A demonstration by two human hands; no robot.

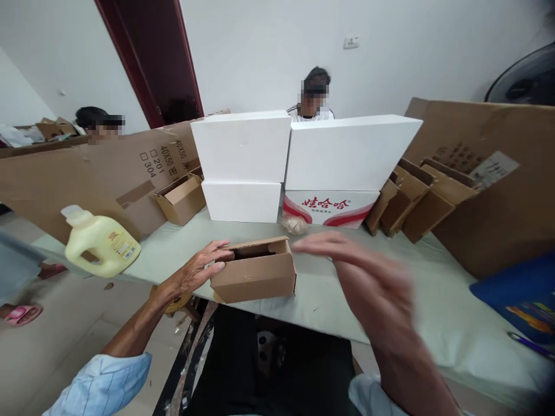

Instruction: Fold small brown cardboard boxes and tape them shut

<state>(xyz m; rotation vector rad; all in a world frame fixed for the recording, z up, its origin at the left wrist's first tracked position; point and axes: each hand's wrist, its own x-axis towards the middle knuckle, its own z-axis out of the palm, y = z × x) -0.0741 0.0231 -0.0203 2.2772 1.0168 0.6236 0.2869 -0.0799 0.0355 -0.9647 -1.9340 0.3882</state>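
1. Head view: the left hand [196,271] grasped the left end of a small cardboard box [256,276], fingers over its rim, thumb on the end wall.
2. The box ran rightward from that grip, its long axis along the near edge of the table [433,315].
3. The right hand [368,283], open and empty, blurred, hovered just right of the box's free end, not touching it.

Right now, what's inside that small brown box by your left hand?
The box is open on top, showing only dark shadow and a tucked flap; nothing in it shows. Its front wall hides the bottom. The left hand grips its end.
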